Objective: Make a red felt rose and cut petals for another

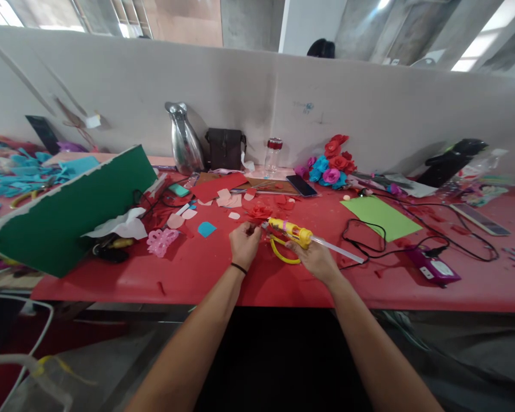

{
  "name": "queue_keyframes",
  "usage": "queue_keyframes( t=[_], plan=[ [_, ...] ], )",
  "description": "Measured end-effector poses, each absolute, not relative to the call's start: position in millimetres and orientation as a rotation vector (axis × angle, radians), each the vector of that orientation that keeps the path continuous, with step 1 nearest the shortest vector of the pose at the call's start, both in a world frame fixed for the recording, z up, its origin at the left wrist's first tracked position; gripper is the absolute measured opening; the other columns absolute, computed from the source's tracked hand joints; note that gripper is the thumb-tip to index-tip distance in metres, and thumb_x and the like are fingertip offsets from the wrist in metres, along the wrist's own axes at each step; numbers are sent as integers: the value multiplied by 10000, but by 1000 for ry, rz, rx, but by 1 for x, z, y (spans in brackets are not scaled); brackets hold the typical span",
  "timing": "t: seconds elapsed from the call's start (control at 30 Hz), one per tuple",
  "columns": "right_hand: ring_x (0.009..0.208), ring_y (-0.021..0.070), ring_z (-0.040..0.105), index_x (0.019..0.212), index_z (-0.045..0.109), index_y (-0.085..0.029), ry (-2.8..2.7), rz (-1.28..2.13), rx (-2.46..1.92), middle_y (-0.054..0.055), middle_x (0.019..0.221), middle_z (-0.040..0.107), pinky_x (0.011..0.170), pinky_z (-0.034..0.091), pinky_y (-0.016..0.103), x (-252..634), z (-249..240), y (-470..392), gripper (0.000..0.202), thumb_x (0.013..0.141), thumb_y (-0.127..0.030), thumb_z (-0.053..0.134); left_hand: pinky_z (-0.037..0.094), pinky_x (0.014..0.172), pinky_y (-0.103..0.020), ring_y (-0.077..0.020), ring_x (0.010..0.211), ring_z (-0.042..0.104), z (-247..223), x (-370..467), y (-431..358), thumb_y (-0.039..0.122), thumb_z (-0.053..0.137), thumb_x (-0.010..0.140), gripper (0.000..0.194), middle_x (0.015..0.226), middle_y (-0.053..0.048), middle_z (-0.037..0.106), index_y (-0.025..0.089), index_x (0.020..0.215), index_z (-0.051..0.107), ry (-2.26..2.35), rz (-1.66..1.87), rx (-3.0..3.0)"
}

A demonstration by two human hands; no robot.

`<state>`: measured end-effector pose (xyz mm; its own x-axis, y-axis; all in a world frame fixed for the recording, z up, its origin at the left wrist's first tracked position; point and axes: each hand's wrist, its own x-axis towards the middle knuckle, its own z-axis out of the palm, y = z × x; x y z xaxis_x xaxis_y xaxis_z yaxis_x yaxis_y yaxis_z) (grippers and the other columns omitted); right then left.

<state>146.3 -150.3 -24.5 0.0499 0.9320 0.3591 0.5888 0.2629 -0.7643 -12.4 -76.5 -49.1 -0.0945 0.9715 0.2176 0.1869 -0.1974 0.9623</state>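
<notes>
Glue gun (289, 230) is gripped in the right hand (315, 258) on my feed, long axis running far-left to near-right, nozzle pointing toward the left hand (245, 243). Red flower (260, 212) sits just past the left fingertips, far side and slightly right, so left's nearer. Those fingers look curled, but honestly I can't tell whether they're pinching anything.

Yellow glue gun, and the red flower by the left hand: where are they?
Yellow glue gun (292, 230), head view: middle of its body.
Red flower (259, 212), head view: middle of its petals.
</notes>
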Motion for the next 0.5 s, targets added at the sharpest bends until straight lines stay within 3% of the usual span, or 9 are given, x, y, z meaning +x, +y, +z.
queue_keyframes(
  t=[0.5],
  plan=[
    [870,270,701,983,710,-207,-1627,465,-1425,75,925,755,776,546,360,145,-23,-151,374,833,-513,555,320,503,-220,-105,498,439,-47,-13,-77,205,520,655,145,475,35,496,183,511,518,1301,1376,1422]
  ],
)
